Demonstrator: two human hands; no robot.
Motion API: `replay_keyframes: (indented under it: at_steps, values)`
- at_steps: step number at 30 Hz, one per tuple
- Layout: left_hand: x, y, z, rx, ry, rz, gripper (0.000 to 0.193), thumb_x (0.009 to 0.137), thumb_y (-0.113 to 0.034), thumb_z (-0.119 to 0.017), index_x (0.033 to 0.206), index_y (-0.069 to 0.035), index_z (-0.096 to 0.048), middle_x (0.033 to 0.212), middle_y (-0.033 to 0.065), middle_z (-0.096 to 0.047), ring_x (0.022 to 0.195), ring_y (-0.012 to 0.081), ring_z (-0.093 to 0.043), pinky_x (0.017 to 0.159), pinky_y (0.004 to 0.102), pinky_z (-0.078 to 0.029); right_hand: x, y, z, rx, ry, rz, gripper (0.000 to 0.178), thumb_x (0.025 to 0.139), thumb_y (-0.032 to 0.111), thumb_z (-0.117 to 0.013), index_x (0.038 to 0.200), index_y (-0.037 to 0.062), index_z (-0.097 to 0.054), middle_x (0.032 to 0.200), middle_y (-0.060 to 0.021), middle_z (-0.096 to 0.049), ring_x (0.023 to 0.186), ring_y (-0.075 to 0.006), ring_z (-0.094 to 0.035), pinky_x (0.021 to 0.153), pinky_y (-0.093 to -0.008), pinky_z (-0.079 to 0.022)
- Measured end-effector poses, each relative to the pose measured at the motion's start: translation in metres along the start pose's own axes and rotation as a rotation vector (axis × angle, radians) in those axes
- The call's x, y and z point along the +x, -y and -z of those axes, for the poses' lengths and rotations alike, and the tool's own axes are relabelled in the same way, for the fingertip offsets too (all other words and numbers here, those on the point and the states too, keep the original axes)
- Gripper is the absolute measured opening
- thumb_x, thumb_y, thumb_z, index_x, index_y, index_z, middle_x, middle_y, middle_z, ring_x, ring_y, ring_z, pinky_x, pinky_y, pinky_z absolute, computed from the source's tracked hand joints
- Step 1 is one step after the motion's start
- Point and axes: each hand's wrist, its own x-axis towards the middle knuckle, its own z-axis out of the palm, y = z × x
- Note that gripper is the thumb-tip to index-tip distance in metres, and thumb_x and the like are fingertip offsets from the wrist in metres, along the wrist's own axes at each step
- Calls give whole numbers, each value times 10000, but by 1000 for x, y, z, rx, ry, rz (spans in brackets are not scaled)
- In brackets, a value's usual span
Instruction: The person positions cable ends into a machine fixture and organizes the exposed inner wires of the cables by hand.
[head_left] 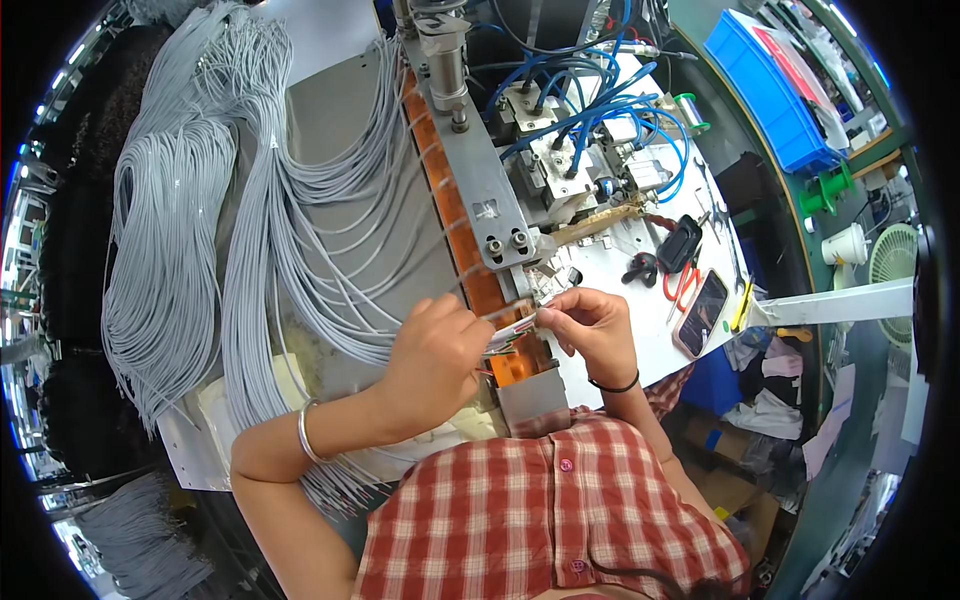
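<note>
My left hand [440, 355] is closed around grey cables [372, 345], near their stripped ends. Thin coloured wires [512, 340] in green, red and white fan out past its fingers toward my right hand. Thumb and forefinger of my right hand [597, 330] are pinched together beside the lower end of the machine's metal arm [485, 200]. What they pinch is too small to make out. Below both hands runs an orange-brown strip [515, 368] along the machine's edge.
Large bundles of grey cable [165, 250] cover the left of the bench. Blue air tubes [600, 110] loop over the machine block. Right of it lie red-handled scissors [683, 287], a black case [680, 243] and a phone [702, 313]. A blue bin [770, 100] stands beyond.
</note>
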Motion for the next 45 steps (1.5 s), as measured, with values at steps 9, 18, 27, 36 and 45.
replay_keyframes:
  at_steps: [9, 18, 27, 36, 45]
  values:
    - [5, 0, 3, 17, 21, 19, 241, 538, 9, -617, 772, -34, -581, 711, 78, -533, 768, 264, -496, 683, 375, -381, 1, 8, 8, 303, 295, -192, 36, 806, -12, -656, 820, -30, -628, 685, -37, -623, 484, -39, -489, 398, -177, -356]
    - [4, -3, -2, 43, 31, -40, 228, 547, 22, -605, 758, -48, -552, 721, 74, -515, 767, 261, -487, 687, 367, -372, 5, -2, 16, -67, 119, -30, 88, 814, 55, -685, 825, -10, -627, 684, -13, -613, 516, -35, -509, 427, -174, -378]
    - [3, 1, 5, 2, 2, 33, 302, 524, 26, -618, 817, -36, -578, 725, 81, -541, 771, 269, -500, 709, 376, -377, 12, -5, 12, 29, 173, -175, 133, 901, 134, -580, 829, 25, -558, 650, 8, -549, 499, -21, -444, 421, -174, -345]
    - [1, 2, -2, 5, 53, 6, 293, 522, 32, -600, 807, -30, -571, 712, 89, -542, 765, 269, -503, 710, 379, -375, 9, -4, 16, -60, 237, -230, 154, 929, 177, -549, 829, 65, -517, 602, 68, -447, 481, -4, -348, 414, -172, -266]
    - [0, 1, -1, 42, 98, -5, 277, 526, 28, -598, 793, -36, -565, 721, 89, -540, 775, 268, -504, 714, 382, -378, 10, 2, 15, -55, 262, -263, 151, 928, 176, -553, 830, 66, -520, 609, 87, -423, 490, 4, -322, 416, -173, -238]
